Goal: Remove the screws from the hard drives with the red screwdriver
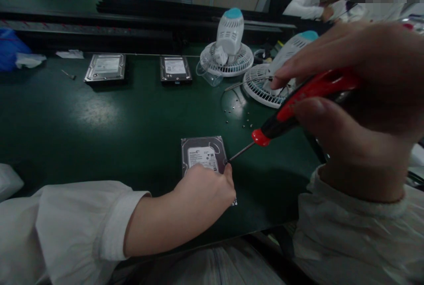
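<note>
A hard drive (201, 152) with a white label lies on the green table in front of me. My left hand (207, 190) rests over its near part and grips it, with one finger reaching to the drive's right edge; the other fingers are mostly hidden. My right hand (367, 95) is closed round the red and black handle of a screwdriver (281, 117). The shaft slants down to the left, and its tip meets the drive's right edge beside my left fingertip. Whether a screw sits under the tip, I cannot tell.
Several small screws (244, 126) lie scattered beyond the drive. Two more hard drives, one at left (105, 67) and one mid-back (175, 68), lie farther off. Two white-and-blue fans (231, 33) stand face down near a clear plastic cup (212, 76). A person (306, 2) sits at back right.
</note>
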Demonstrator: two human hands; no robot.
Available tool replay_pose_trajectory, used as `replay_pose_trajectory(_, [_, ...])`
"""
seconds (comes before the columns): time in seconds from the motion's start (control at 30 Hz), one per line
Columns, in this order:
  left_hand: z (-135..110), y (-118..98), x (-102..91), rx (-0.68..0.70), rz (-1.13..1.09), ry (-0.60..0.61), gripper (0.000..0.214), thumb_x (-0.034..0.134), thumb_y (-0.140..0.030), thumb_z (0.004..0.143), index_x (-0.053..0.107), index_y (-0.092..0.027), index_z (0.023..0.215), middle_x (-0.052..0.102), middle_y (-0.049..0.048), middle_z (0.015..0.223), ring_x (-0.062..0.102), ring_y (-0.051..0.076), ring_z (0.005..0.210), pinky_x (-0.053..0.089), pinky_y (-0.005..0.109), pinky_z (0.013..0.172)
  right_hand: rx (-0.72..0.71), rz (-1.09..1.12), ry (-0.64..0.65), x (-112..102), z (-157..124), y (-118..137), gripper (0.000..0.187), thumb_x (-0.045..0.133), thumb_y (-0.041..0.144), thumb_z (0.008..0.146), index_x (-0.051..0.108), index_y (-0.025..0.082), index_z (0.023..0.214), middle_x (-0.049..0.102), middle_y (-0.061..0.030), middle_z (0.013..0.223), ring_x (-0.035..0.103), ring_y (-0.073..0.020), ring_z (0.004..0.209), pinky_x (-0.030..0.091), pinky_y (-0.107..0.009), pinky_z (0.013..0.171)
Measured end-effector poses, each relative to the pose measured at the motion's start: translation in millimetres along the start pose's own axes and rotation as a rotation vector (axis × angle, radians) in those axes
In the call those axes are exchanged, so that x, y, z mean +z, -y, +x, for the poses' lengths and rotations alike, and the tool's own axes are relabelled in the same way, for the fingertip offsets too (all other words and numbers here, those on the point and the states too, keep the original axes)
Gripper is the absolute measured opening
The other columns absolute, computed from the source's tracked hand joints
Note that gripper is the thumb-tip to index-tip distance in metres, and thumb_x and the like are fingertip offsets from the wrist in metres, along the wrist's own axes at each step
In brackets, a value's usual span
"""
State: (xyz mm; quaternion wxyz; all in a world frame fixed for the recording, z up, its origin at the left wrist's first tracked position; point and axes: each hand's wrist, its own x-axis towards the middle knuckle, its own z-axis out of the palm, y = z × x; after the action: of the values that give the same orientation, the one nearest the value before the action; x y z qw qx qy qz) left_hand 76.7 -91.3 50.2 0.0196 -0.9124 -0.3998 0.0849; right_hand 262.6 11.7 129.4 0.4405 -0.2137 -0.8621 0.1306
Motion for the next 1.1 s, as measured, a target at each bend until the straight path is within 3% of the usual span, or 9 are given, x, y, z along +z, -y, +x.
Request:
replay_pose_trajectory(0.17, [0.7,0.2,0.0,0.014,0.008,-0.004,0.048,0.062,-0.012,0.099,0.06,-0.001,0.146,0.073,0.0097,0.066,0.07,0.024,0.049,0.041,0.032,0.039,-0.18,-0.102,0.032,-4.0,6.0,-3.1,0.028,0.067,0.027,0.087,0.073,0.028,0.114,0.069,0.0034,0.103,0.063,-0.0098,0.093,0.055,-0.025,0.083])
replay_pose_trajectory(0.3, [-0.4,0.6,0.0,0.011,0.006,-0.008,0.048,0.06,-0.011,0.099,0.06,-0.001,0.145,0.072,0.0094,0.065,0.068,0.024,0.048,0.039,0.031,0.038,-0.092,-0.048,0.054,-3.6,6.9,-0.4,0.03,0.062,0.033,0.088,0.073,0.027,0.115,0.069,0.0025,0.107,0.065,-0.0132,0.1,0.057,-0.029,0.088])
replay_pose_trajectory(0.43, [-0.9,0.2,-1.0,0.009,0.007,0.004,0.048,0.061,-0.011,0.098,0.06,-0.001,0.146,0.072,0.0096,0.066,0.069,0.022,0.049,0.037,0.03,0.04,-0.06,-0.102,0.024,-0.5,7.3,1.8,0.022,0.068,0.029,0.091,0.071,0.021,0.111,0.07,-0.0011,0.108,0.064,-0.0119,0.093,0.054,-0.028,0.082])
replay_pose_trajectory(0.63, [-0.4,0.6,0.3,0.002,0.009,0.012,0.05,0.061,-0.011,0.098,0.059,-0.002,0.147,0.071,0.0095,0.065,0.068,0.022,0.049,0.035,0.028,0.041,-0.114,-0.001,0.05,-5.1,5.4,-3.4,0.037,0.063,0.032,0.084,0.074,0.027,0.119,0.069,0.001,0.108,0.064,-0.0142,0.099,0.053,-0.029,0.082])
replay_pose_trajectory(0.83, [0.4,1.7,0.5,0.021,0.011,0.008,0.049,0.061,-0.01,0.097,0.06,-0.001,0.145,0.071,0.0087,0.065,0.067,0.022,0.048,0.035,0.03,0.039,-0.074,-0.097,0.043,-4.0,6.6,-1.2,0.028,0.07,0.028,0.087,0.073,0.022,0.115,0.07,-0.0003,0.108,0.064,-0.0109,0.091,0.054,-0.027,0.081])
replay_pose_trajectory(0.97, [0.1,1.1,1.2,0.019,0.009,-0.004,0.048,0.061,-0.011,0.098,0.06,-0.001,0.145,0.07,0.0083,0.063,0.067,0.022,0.047,0.036,0.03,0.039,-0.149,-0.009,0.087,-5.9,7.6,-6.6,0.04,0.065,0.032,0.083,0.073,0.022,0.121,0.069,-0.0003,0.111,0.064,-0.0123,0.096,0.056,-0.027,0.084])
replay_pose_trajectory(1.1, [-0.4,0.7,1.4,0.002,0.008,-0.024,0.048,0.062,-0.011,0.097,0.061,-0.001,0.145,0.073,0.0095,0.067,0.069,0.023,0.049,0.038,0.03,0.039,-0.112,-0.043,0.071,-6.5,7.6,-5.3,0.038,0.068,0.033,0.086,0.073,0.024,0.123,0.069,0.0007,0.112,0.064,-0.0108,0.096,0.057,-0.024,0.085])
